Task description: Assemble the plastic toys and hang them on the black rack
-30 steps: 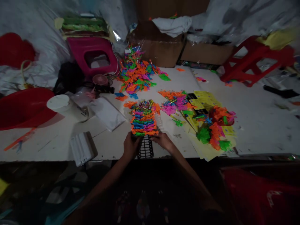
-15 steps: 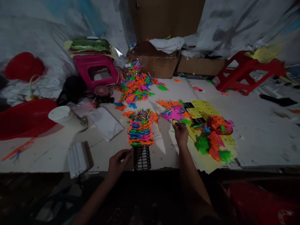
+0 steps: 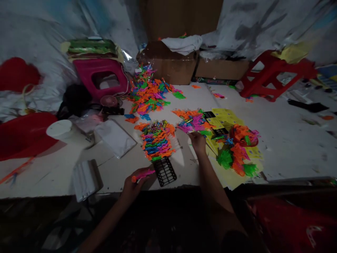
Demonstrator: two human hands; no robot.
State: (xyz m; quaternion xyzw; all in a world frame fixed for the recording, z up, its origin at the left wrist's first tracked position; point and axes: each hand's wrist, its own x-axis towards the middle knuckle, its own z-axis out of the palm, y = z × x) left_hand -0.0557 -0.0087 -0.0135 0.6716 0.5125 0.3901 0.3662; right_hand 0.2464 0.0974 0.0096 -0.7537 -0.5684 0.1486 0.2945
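My left hand is closed around a small pink plastic piece with an orange end, just left of a black grid rack. Rows of brightly coloured plastic pieces are packed along the rack's far part. On top of them lie small shiny pieces. My right hand has its fingers pinched at the near edge of a pile of pink and orange plastic pieces. Whatever may be between those fingertips is too small to make out.
A large heap of coloured pieces lies at the back. Yellow printed sheets and a red bowl of pieces are on the right. Leftward are a white tub, a white packet and a pink stool.
A pink piece with an orange end now shows in my left hand. The black rack has turned at an angle. My right hand has shifted slightly left along the pile; the view has shifted too.
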